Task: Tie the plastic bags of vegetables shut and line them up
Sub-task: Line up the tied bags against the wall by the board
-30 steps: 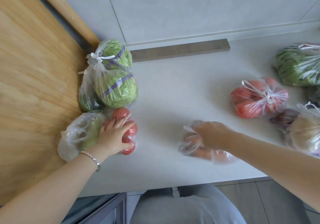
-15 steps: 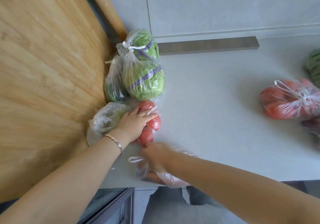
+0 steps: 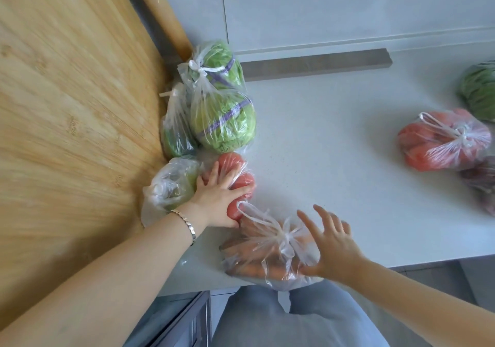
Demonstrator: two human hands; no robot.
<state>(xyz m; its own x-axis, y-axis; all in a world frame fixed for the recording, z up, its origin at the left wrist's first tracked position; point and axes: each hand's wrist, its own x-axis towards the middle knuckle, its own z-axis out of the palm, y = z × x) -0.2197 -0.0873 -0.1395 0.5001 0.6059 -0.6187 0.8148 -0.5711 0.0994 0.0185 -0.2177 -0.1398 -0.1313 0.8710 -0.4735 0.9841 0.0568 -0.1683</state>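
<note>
One knotted bag of carrots [image 3: 262,255] lies at the near edge of the surface [image 3: 334,145], right hand [image 3: 334,247] touching it with fingers spread; left hand [image 3: 217,199] presses flat on the tomato bag [image 3: 242,183].

Knotted carrot bag [image 3: 257,265] lies flat just beside the tomato bag [image 3: 243,182], tied cabbage bag [image 3: 222,124] beyond.

A single wide-angle view from the person's head looks steeply down on the counter [image 3: 321,159], close in. The left hand [image 3: 217,199] and right hand [image 3: 334,247] sit low in the middle, forearms entering from the bottom corners. The wall [image 3: 348,11] fills the top, a wood panel [image 3: 67,105] the left, trousers [image 3: 267,320] the bottom edge. Bags [image 3: 479,92] at far right are cut by the frame.
</note>
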